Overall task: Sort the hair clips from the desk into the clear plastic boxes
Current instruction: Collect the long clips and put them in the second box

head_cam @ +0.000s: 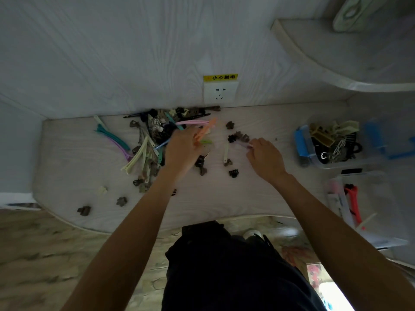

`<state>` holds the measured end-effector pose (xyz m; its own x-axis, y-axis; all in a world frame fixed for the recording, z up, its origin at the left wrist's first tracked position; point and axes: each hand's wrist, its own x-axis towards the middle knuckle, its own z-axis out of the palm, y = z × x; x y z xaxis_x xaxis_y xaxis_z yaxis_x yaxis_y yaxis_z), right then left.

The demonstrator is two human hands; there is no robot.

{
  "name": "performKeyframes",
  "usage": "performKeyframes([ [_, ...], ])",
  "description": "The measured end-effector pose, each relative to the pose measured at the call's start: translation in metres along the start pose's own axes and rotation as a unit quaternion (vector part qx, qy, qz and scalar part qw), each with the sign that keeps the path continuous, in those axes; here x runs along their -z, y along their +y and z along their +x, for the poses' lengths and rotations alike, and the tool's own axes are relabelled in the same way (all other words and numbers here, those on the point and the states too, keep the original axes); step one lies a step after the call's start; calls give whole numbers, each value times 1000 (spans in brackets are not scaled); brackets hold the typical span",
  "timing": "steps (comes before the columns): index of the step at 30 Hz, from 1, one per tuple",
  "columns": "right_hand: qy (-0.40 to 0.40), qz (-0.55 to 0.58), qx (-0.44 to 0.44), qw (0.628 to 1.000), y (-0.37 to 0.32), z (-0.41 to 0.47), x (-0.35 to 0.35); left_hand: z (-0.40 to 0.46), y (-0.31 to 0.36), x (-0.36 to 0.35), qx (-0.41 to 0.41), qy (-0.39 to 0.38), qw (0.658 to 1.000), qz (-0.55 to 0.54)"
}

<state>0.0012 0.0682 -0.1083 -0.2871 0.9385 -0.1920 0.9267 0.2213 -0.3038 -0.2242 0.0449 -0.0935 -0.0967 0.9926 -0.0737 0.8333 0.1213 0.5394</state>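
Two hands at work in the gathering step, both over the worktop [224, 198], below the wall socket [220, 93] taken as the landmark. Left hand [179, 151], below and left of the socket, with its grip closed round a small bunch of long clips, orange clip [203, 133] and green clip [206, 142] poking out past the fingers, pink clip [193, 123] arching just above. Right hand [265, 157], below and right of the socket, fingertips pinching one pale long clip [243, 144] lying beside a cluster of dark claw clips [238, 138]; whether lifted clear of the surface, cannot tell. Main heap of hair clips [152, 135] piled left of and below the socket against the wall, stray claw clips scattered further down toward the near edge. Far right of the socket, a clear plastic box with blue latches [302, 144], already part-filled with claw clips; nearer the edge, a second clear box [350, 198] with long clips inside, one red. Sorting judged well under way yet far from done. Next move likely: raising the pinched pale clip, carrying it rightward to the long-clip box, releasing above it; care needed not to drag neighbouring claw clips along, nor to spill the left hand's bunch.
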Motion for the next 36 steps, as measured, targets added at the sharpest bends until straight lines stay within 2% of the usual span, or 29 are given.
performKeyframes([
  [2,-15,31,-16,999,-18,4,1,2,-18,5,36,4,996,78],
  [4,-35,54,-36,997,-35,11,-4,3,-30,2,44,-23,991,126],
  [9,-84,12,-107,991,-55,27,-19,8,-34,-3,-2,-57,992,112],
  [12,-109,-4,-123,986,-57,30,-25,11,-31,-2,-14,-59,983,175],
  [16,-85,38,-121,988,-55,29,-29,15,-29,-2,-37,-82,964,252],
  [19,-49,62,-51,996,-55,26,-25,15,-33,3,-44,-81,976,196],
  [22,-56,54,46,996,-62,26,-19,6,-40,10,-43,-16,994,98],
  [26,-139,17,160,977,-71,36,-16,-26,-44,18,6,73,997,-16],
  [31,-257,-55,210,942,-72,49,-24,-61,-67,21,111,73,990,-50],
  [33,-245,-68,217,943,-76,53,-25,-70,-76,24,132,74,988,-36],
  [36,-182,-80,235,951,-84,58,-26,-79,-85,33,177,89,980,-22],
])
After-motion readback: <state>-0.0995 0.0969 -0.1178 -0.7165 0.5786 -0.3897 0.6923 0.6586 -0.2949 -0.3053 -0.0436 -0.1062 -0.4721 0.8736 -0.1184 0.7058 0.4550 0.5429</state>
